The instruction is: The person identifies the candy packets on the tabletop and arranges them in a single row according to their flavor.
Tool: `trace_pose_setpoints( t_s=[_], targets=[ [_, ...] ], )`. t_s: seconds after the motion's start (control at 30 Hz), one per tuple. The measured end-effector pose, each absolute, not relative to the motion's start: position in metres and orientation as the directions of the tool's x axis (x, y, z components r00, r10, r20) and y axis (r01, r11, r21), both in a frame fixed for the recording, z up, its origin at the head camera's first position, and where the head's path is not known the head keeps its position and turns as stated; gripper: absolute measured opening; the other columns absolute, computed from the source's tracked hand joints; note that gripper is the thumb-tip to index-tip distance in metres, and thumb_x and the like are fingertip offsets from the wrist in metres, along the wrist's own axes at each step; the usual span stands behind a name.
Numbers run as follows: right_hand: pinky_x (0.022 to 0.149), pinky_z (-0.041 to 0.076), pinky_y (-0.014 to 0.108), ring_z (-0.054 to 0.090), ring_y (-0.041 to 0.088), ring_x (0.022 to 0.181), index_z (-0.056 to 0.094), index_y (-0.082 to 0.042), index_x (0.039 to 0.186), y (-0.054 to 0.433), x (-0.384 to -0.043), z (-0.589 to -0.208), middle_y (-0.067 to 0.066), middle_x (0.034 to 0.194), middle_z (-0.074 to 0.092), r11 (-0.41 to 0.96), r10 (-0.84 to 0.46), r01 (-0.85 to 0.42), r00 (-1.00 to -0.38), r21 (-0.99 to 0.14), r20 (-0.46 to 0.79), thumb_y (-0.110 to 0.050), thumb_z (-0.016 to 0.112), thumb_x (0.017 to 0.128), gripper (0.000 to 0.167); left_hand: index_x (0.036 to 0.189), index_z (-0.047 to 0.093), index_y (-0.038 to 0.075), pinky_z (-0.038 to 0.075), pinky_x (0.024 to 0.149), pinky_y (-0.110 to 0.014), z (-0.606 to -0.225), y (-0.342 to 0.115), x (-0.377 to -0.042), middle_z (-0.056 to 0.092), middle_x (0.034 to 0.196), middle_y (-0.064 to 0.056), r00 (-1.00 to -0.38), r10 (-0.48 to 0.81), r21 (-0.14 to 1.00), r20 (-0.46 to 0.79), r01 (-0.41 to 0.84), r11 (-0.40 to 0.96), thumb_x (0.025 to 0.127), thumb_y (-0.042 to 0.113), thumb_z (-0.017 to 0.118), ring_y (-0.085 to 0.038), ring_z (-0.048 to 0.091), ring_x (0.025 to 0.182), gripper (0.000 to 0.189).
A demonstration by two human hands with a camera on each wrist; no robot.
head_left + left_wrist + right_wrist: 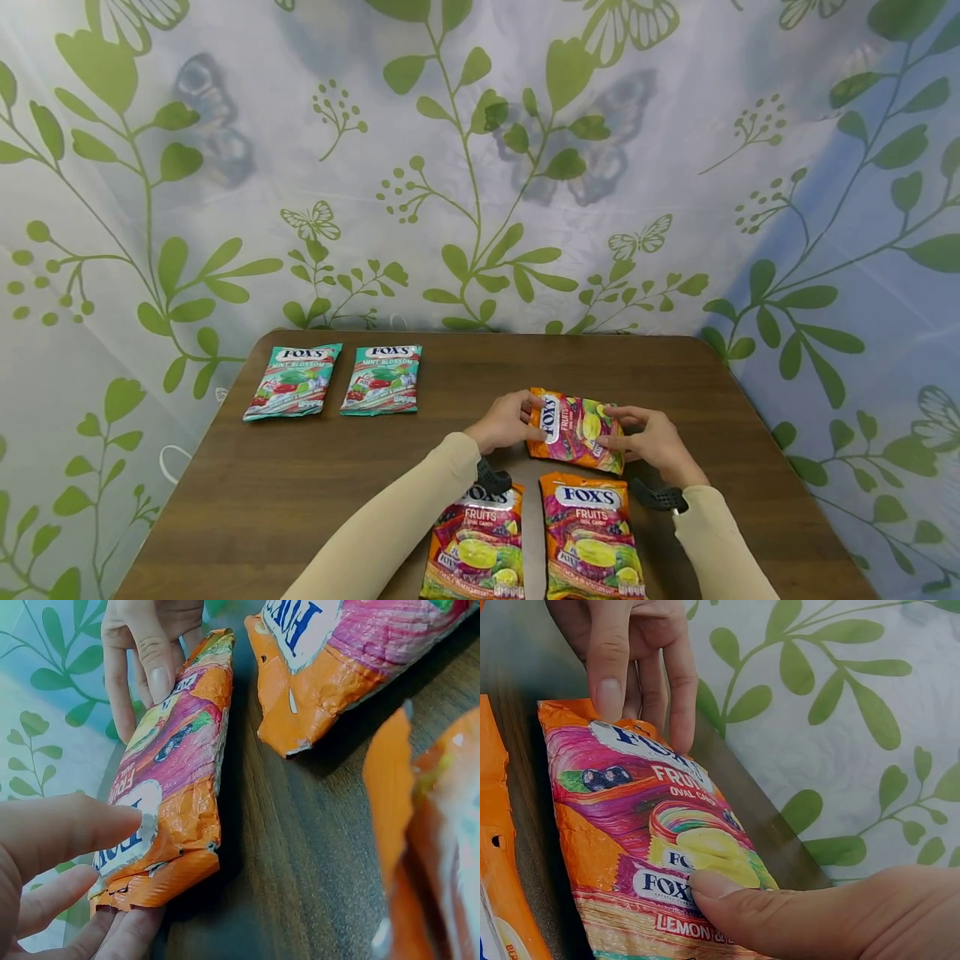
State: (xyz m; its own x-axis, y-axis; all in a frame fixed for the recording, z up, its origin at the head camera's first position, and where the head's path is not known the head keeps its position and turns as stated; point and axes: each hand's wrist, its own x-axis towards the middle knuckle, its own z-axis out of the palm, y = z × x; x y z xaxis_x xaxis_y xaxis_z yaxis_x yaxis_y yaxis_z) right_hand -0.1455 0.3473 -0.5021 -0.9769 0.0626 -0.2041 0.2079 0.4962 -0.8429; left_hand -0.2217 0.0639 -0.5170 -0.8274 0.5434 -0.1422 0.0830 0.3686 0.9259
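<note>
Both hands hold one orange-and-purple bag of Fox's Fruits candy [576,429], turned sideways with its printed name toward the left. My left hand [510,421] grips its left, top end, thumb on the front and fingers round the far edge and underneath, as the left wrist view shows. At the bag's other end is my right hand [658,446], with its thumb [780,907] pressed on the printed front. In the left wrist view the bag [172,757] tilts up on one long side. Its back is hidden.
Below the hands lie two more Fox's Fruits bags, one left [480,550] and one right [592,542]. Two teal Mint Blossom bags, one outer [294,382] and one inner [382,381], lie at the far left of the brown table [300,492]. A leaf-patterned curtain [360,250] hangs behind.
</note>
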Motion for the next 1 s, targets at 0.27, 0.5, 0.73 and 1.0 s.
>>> trace_pose_setpoints(
  t_s=[0.27,0.5,0.73,1.0],
  targets=[
    [0.085,0.065,0.048,0.071,0.039,0.109,0.063,0.006,0.147,0.347,-0.142,-0.499,0.035,0.143,0.056,0.473,0.030,0.210,-0.974,-0.856,-0.222,-0.015,0.089,0.095,0.062,0.134,0.070,0.002,0.058,0.096,-0.042,-0.520,0.064,-0.225,0.067,0.120,-0.011,-0.839,0.528,0.923,-0.131,0.091,0.374,0.093,0.003,0.088,-0.023,0.063,0.105,0.045],
    [0.085,0.065,0.048,0.074,0.034,0.101,0.061,0.008,0.148,0.345,-0.140,-0.497,0.037,0.145,0.054,0.442,-0.002,0.205,-0.973,-0.873,-0.229,-0.014,0.088,0.095,0.063,0.136,0.070,0.002,0.059,0.093,-0.038,-0.518,0.061,-0.227,0.068,0.119,-0.010,-0.832,0.540,0.919,-0.130,0.103,0.380,0.094,0.007,0.088,-0.021,0.063,0.102,0.047],
    [0.087,0.065,0.046,0.070,0.034,0.107,0.061,0.006,0.150,0.337,-0.141,-0.488,0.034,0.150,0.055,0.450,0.007,0.190,-0.978,-0.873,-0.209,-0.014,0.087,0.096,0.062,0.139,0.070,0.003,0.058,0.088,-0.035,-0.508,0.053,-0.232,0.067,0.122,-0.009,-0.826,0.555,0.903,-0.096,0.161,0.397,0.094,0.008,0.088,-0.022,0.060,0.103,0.049],
    [0.086,0.064,0.043,0.069,0.034,0.111,0.059,0.005,0.153,0.318,-0.134,-0.481,0.031,0.153,0.053,0.386,0.024,0.171,-0.984,-0.907,-0.175,-0.014,0.087,0.097,0.065,0.141,0.071,0.002,0.058,0.096,-0.039,-0.487,0.040,-0.237,0.067,0.132,-0.014,-0.806,0.587,0.860,-0.082,0.240,0.450,0.095,0.008,0.086,-0.028,0.063,0.113,0.049]
  ],
)
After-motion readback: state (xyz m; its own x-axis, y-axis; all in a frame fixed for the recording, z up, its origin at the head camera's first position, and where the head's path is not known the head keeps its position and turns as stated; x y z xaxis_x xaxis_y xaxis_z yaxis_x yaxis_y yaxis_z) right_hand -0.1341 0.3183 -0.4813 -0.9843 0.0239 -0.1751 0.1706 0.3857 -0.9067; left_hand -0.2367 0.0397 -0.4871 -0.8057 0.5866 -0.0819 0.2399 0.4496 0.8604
